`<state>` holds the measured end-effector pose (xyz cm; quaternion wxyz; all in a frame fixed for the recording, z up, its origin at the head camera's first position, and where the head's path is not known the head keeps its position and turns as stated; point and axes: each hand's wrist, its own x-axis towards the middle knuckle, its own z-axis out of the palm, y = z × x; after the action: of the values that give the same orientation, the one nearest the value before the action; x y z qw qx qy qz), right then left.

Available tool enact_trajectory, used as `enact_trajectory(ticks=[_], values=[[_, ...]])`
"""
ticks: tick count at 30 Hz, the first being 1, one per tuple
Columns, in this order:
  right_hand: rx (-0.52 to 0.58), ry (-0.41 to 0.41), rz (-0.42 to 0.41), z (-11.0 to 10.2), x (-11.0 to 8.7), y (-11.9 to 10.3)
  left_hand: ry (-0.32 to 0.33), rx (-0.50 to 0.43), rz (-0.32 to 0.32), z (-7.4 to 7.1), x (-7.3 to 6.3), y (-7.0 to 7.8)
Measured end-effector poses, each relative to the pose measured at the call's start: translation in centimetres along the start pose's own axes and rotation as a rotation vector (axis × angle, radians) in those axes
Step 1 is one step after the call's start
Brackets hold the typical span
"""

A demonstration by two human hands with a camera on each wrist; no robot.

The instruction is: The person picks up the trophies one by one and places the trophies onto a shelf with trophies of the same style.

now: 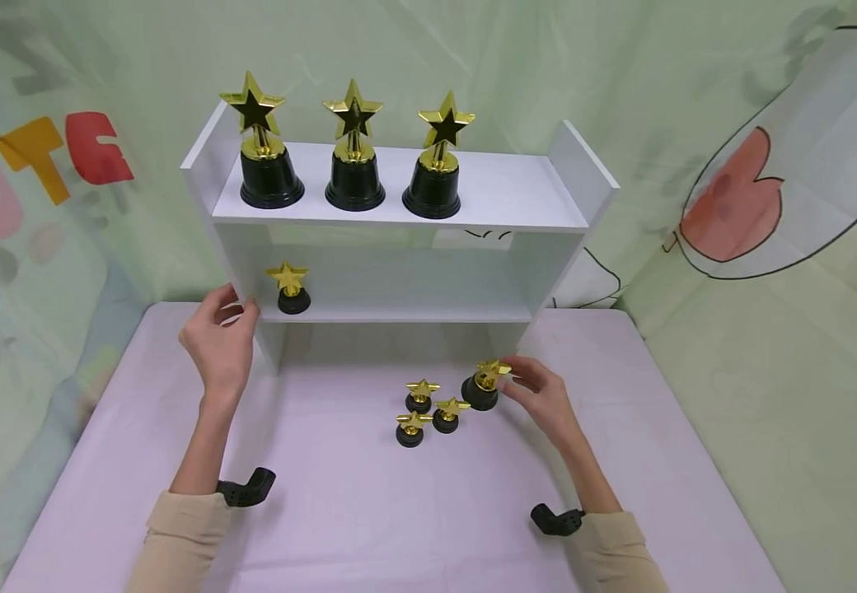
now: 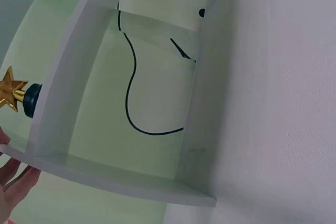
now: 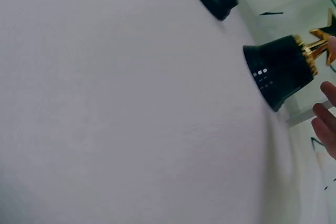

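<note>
My left hand [image 1: 221,338] grips the left side panel of a white shelf unit [image 1: 510,193], thumb on one face and fingers on the other in the left wrist view. A small gold star trophy [image 1: 293,298] with a black base stands on the middle shelf close to that hand. At the right, my right hand [image 1: 543,403] pinches the gold star of a larger trophy [image 1: 480,394] by its tip. That trophy's black base [image 3: 278,69] shows in the right wrist view, close over the tabletop. Just left of it, several small star trophies [image 1: 418,403] stand on the table.
Three large star trophies [image 1: 354,181] line the top shelf from its left end to past the middle. The unit stands at the back of a table with a pale cloth [image 1: 354,519]. Behind it hangs a light green curtain [image 1: 510,66] with drawings and coloured letters.
</note>
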<state>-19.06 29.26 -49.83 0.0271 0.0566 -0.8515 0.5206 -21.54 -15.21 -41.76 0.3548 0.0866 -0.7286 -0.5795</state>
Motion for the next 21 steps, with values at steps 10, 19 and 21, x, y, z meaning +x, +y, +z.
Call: enact_trajectory(ticks=[10,19,21], values=[[0.034,-0.026,0.005,2.1,-0.2,2.7,0.003,0.002,0.003,-0.1,0.0,0.1],[0.079,0.043,0.096,3.2,-0.4,2.6,-0.009,0.001,0.013,0.1,0.0,-0.2],[0.069,0.05,0.113,3.3,-0.4,2.7,-0.009,0.002,0.016,0.0,0.0,-0.3]])
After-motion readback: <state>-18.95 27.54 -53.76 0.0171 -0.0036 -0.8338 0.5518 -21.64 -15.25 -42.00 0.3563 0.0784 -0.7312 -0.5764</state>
